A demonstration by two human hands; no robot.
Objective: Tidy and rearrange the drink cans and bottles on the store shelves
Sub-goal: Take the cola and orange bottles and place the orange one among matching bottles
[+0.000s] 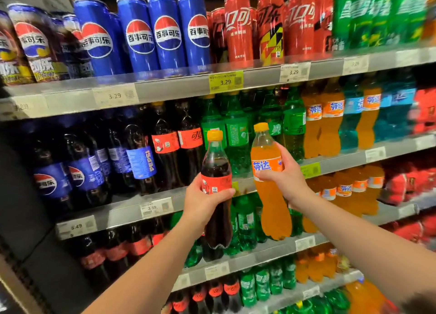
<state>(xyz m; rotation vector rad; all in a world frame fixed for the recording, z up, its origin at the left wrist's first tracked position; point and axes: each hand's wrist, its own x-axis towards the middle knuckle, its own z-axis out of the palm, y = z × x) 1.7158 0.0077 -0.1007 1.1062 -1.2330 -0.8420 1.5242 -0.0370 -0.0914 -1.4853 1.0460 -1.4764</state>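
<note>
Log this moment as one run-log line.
left hand: grips cola bottle | right hand: grips orange soda bottle | both held in front of green bottles, off the shelf

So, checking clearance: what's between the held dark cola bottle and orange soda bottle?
Nothing; head view shows only green plastic bottles shelved behind the gap.

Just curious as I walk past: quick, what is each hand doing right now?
Left hand: closed, holding a Coca-Cola bottle by its red label.
Right hand: closed, holding an orange Fanta bottle.
</note>
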